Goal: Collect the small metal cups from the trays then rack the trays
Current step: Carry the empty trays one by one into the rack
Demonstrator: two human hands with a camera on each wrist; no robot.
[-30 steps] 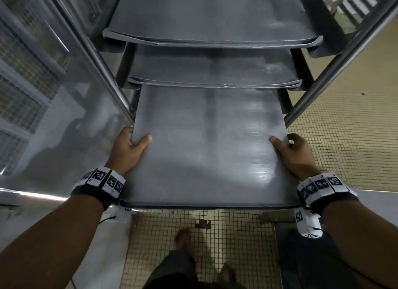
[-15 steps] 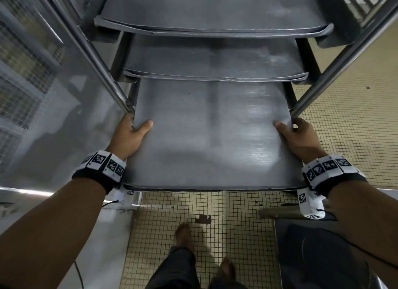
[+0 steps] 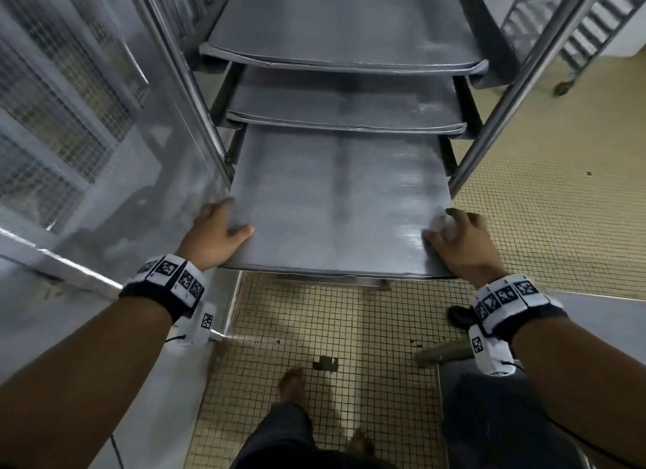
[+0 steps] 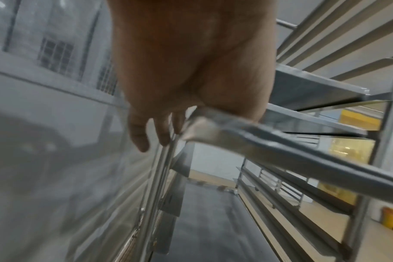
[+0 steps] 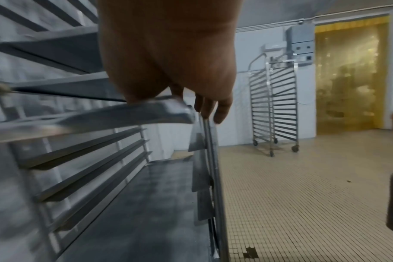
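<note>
1. Tray [image 3: 335, 203] sits partly slid into the rack [image 3: 503, 98], its far end under the two trays above and its near edge jutting out toward the person; no metal cups show anywhere on it.
2. Left hand [image 3: 213, 234] grips the near left corner, thumb lying on top and fingers [image 4: 138, 134] hanging loosely past the edge beside the rack post in the left wrist view.
3. Right hand [image 3: 458, 241] holds the near right corner; it is blurred in the head view, but the right wrist view shows the palm pressed on the rim and fingers [image 5: 215, 109] drooping off the corner.
4. Judged from this, the step is seating the tray fully. Doing it well likely means pushing evenly with both palms so the sheet stays square on its runners [image 5: 88, 150], keeping it level so neither side drops off an angle rail, and drawing the fingers clear of the uprights before the corners pass them.
5. Materials: the tray is a thin, flat, dull grey metal sheet with a brushed sheen and a low rolled rim, slightly bent at the corners. The rack is bright tubular steel with angled ledges. It should slide easily, metal on metal, and flex if pushed from one side.
6. Floor [image 3: 314, 328] below is small cream tiles, stained in spots.
</note>
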